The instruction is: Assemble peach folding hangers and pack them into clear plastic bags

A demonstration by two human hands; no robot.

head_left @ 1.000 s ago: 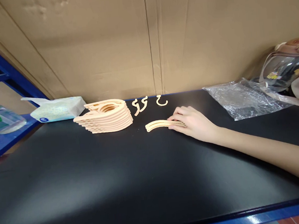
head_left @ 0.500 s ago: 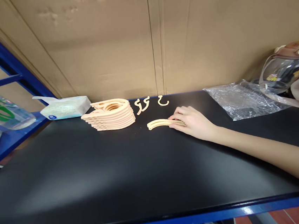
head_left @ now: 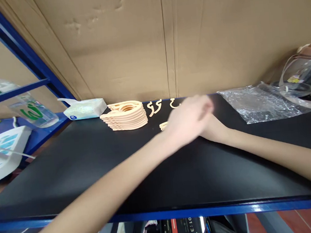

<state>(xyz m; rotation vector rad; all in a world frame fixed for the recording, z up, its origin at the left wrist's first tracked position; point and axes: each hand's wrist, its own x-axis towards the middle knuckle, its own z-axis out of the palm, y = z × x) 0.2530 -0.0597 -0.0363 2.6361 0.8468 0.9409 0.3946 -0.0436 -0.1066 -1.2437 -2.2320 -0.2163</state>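
Observation:
My left hand (head_left: 190, 119) is smeared by motion and reaches across in front of my right hand (head_left: 214, 129). Its fingers cannot be made out. The left hand hides the right hand's fingers, so what they hold does not show. Left of both hands, one end of the curved peach hanger arms (head_left: 163, 126) peeks out on the black tabletop (head_left: 89, 174). Behind lie separate peach hanger hooks (head_left: 157, 106), two side by side and one hook (head_left: 173, 103) partly covered by my left hand. Farther left is a neat stack of peach hanger arms (head_left: 126, 118).
A tissue pack (head_left: 86, 109) sits at the back left. Clear plastic wrapping (head_left: 253, 103) and a transparent bottle (head_left: 302, 67) are on the right. A cardboard wall (head_left: 116, 47) closes off the back. A blue rack post (head_left: 28, 48) rises at left. Below the front edge is a phone (head_left: 185, 230).
My left arm has come in from the lower left and now crosses before my right hand, which earlier gripped the curved hanger arms. The view has shifted slightly left.

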